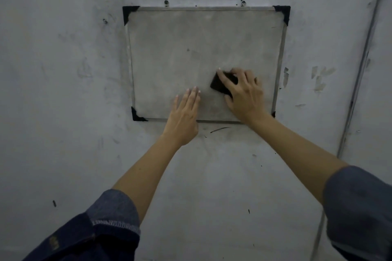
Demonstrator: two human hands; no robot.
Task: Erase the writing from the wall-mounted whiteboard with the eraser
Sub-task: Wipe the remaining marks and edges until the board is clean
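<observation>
Two hands on the whiteboard point(191, 53), toward its lower edge. Right hand point(244, 93) curled around the dark eraser point(218, 86), pressing it flat against the board's lower right quarter, nearer the right frame edge than the left. Left hand point(185, 112) spread flat, fingers straight and together, palm across the bottom edge near its middle, gripping nothing.

No legible writing left anywhere on the surface; only grey smears and one small dark speck above centre.

Likely risks: grinding old ink into the grey film rather than lifting it, given a loaded eraser; rocking the board on its two top screws point(166, 2) under a hard push, hence probably the bracing palm; overshooting the frame and marking the already scuffed wall point(63, 91); picking up smudges on the bracing palm.

No containers in sight.
</observation>
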